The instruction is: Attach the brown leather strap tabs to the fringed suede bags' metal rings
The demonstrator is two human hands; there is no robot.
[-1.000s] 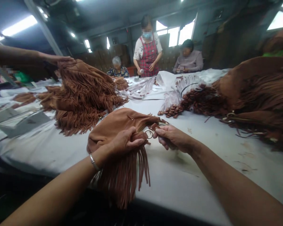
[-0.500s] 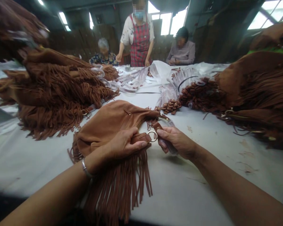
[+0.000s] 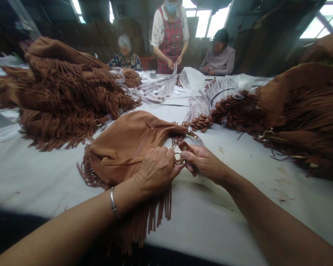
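Observation:
A brown fringed handbag (image 3: 122,138) lies on the white table, its fringe hanging toward me. My left hand (image 3: 157,168), with a silver bangle at the wrist, is closed around the bag's tab end beside a metal ring (image 3: 178,158). My right hand (image 3: 204,162) pinches a brown leather strap (image 3: 184,147) with a metal stud on its end, right at the ring. The fingers of both hands almost meet there. Most of the strap is hidden behind my right hand. A second metal ring (image 3: 192,134) shows at the bag's far end.
Fringed bags are heaped at left (image 3: 63,88) and right (image 3: 308,99). Bundled straps in clear wrapping (image 3: 233,107) lie beyond the bag. Across the table (image 3: 211,229), a person in a checked apron (image 3: 170,44) stands between two seated people.
My left hand has shifted right and rolled over the tab, now covering it up to the ring. My right hand has drawn slightly left. The standing person's hands have come together on a strap.

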